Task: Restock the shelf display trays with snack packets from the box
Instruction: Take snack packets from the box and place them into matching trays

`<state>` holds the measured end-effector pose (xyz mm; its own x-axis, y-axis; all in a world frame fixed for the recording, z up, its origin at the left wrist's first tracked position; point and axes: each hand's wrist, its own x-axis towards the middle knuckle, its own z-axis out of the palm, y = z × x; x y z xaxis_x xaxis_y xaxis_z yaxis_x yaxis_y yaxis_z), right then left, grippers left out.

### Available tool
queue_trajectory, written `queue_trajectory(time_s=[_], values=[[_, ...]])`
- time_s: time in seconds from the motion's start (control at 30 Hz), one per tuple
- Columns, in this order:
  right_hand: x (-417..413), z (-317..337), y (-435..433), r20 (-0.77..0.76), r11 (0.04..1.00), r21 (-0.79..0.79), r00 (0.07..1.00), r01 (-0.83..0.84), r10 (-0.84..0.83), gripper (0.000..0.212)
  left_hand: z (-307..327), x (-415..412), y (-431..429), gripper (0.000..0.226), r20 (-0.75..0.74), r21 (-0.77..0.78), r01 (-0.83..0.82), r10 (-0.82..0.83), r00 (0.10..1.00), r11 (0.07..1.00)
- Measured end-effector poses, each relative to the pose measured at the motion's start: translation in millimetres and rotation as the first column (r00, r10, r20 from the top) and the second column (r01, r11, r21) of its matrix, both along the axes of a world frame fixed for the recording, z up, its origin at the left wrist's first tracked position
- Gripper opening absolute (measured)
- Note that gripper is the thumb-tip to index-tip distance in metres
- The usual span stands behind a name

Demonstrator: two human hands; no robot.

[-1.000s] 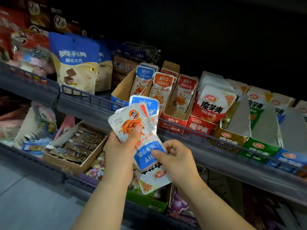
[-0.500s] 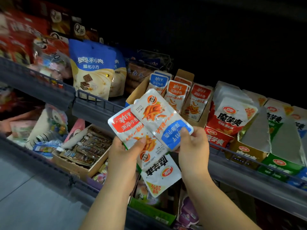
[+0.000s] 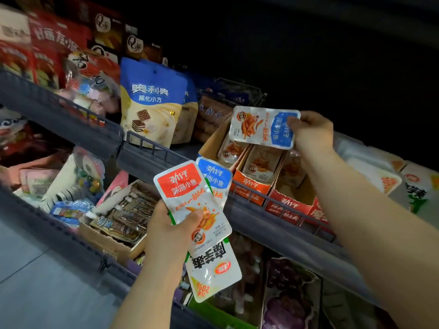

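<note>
A dark grey shelf (image 3: 273,224) with a low wire rail is running across the view, carrying goods from large to small: a blue and cream wafer bag (image 3: 152,103) is standing toward its left end, and cardboard display trays (image 3: 251,184) are sitting at its front edge near the middle, each showing fish snack packets inside. The right hand (image 3: 313,134) is reaching over those trays, its grip pinching a blue-ended fish snack packet (image 3: 263,127) by the blue end, so the packet is lying sideways just above the left tray's open top. Below the shelf's front edge, the left hand (image 3: 173,229) is holding a fan of packets, its grip pressing a red-topped fish packet (image 3: 185,191) on top, a blue-topped packet (image 3: 216,176) behind it, and a white konjac snack packet (image 3: 213,269) hanging upside down beneath.
</note>
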<state>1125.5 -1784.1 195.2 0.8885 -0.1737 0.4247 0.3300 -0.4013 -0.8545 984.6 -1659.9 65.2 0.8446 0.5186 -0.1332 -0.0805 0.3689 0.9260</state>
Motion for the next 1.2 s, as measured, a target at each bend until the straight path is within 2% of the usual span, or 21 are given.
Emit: queue_trajectory(time_s=[0.1,0.2,0.37,0.5,0.7,0.77,0.87,1.07,1.2], values=[[17,12,11,0.02,0.976,-0.216,0.999,0.03,-0.026,0.025,0,2,3,0.019,-0.01,0.033,0.009,-0.008,1.0,0.999],[27,20,24,0.049,0.877,-0.477,0.998,0.056,-0.038,0.026,-1,6,8,0.019,-0.012,0.018,0.017,-0.016,1.0,1.0],[34,29,37,0.146,0.702,-0.707,0.989,0.084,0.029,0.028,-5,8,13,0.019,0.001,-0.026,0.017,-0.017,1.0,1.0],[39,24,50,0.055,0.652,-0.757,0.99,-0.044,0.131,0.027,-6,11,16,0.02,0.003,-0.03,0.004,-0.004,1.0,1.0],[43,5,60,0.036,0.497,-0.865,0.977,-0.075,0.21,0.029,-5,12,15,0.019,0.001,0.002,0.016,-0.016,1.0,1.0],[50,1,59,-0.01,0.504,-0.856,0.979,-0.114,0.203,0.029,-6,12,15,0.019,0.007,0.013,0.025,-0.025,1.0,1.0],[62,-4,56,-0.07,0.568,-0.809,0.985,-0.15,0.16,0.036,-7,13,16,0.02,0.009,0.022,0.028,-0.028,1.0,0.999],[76,-9,55,0.017,0.529,-0.848,1.0,0.012,0.004,0.05,-7,16,14,0.022,0.026,-0.035,0.02,-0.019,0.999,0.999],[79,-15,54,0.134,0.325,-0.934,0.988,0.151,-0.073,0.059,-9,17,14,0.024,0.022,-0.012,0.021,-0.02,1.0,1.0]])
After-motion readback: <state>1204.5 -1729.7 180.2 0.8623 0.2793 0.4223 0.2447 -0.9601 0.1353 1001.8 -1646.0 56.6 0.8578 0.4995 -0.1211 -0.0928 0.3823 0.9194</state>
